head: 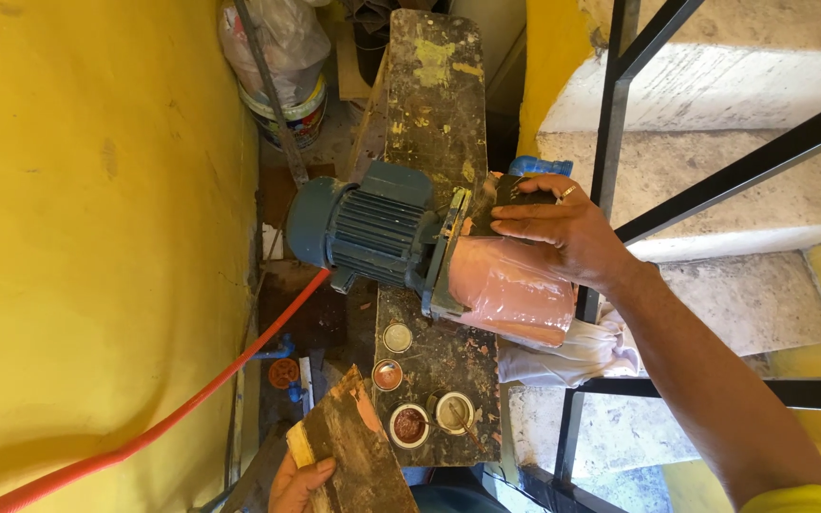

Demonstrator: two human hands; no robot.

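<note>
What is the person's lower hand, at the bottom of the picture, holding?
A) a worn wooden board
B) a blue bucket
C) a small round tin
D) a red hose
A: the left hand grips the end of a worn wooden board smeared with paint, while the red hose runs free along the yellow wall and the small round tins sit untouched on the bench.

I see one round white plastic bucket [289,112] with a red and green label band, standing far back on the floor by the yellow wall [97,237].
</note>
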